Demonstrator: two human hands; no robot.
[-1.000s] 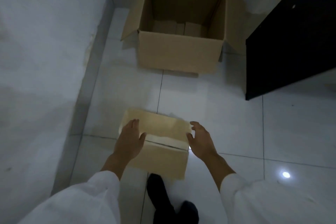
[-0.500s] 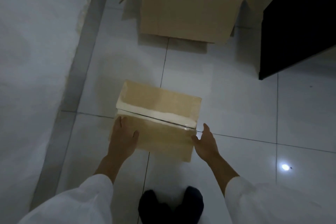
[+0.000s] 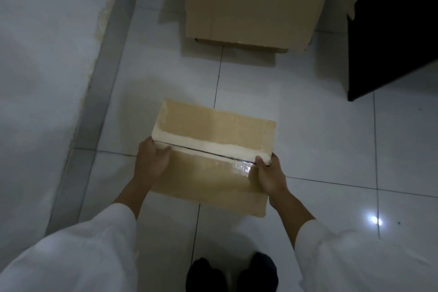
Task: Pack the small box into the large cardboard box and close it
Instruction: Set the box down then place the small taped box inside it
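Observation:
A small closed cardboard box (image 3: 213,130), taped along its top seam, is in the middle of the view over the white tiled floor. My left hand (image 3: 151,161) grips its left end with the thumb on top. My right hand (image 3: 270,173) grips its right end the same way. Whether the box rests on the floor or is lifted off it I cannot tell. The large cardboard box (image 3: 251,9) stands open at the top of the view, its flaps spread outward. Its inside is mostly cut off by the frame edge.
A white wall (image 3: 47,54) with a grey skirting runs along the left. A dark piece of furniture (image 3: 393,42) stands at the right, close to the large box's right flap. My dark shoes (image 3: 232,272) show at the bottom. Bare tiles lie between the two boxes.
My hands have moved from the box's top and corners onto its two ends and closed on them. The small box now looks bigger and nearer. The view has tilted down.

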